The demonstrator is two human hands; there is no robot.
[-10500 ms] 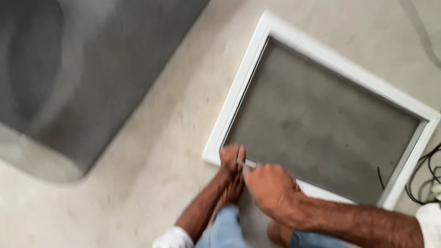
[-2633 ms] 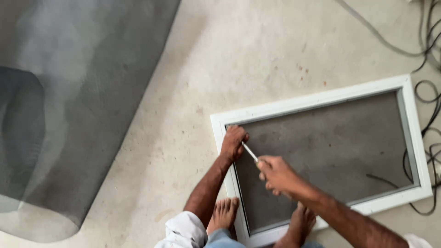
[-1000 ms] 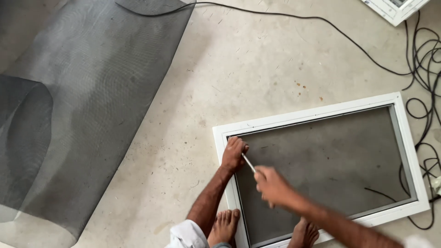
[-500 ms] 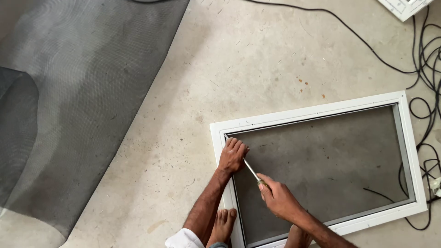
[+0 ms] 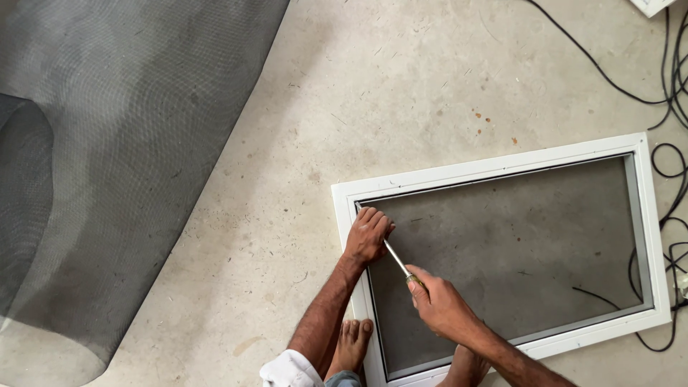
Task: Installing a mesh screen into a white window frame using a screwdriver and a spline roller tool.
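A wide sheet of grey mesh [image 5: 122,143] lies on the concrete floor [image 5: 401,93] at the far left, one end curled up into a roll. Right of it, near the lower middle, the person's left hand [image 5: 367,235] presses with curled fingers on the upper left corner of a white rectangular frame [image 5: 494,170], which lies flat on the floor and slightly tilted, its opening filled with taut grey screen. Just beside it, the right hand [image 5: 441,304] is clenched around the handle of a screwdriver [image 5: 396,260], whose metal shaft runs up under the left hand. Two bare feet rest by the frame's lower left edge. Black cables [image 5: 663,107] trail along the right.
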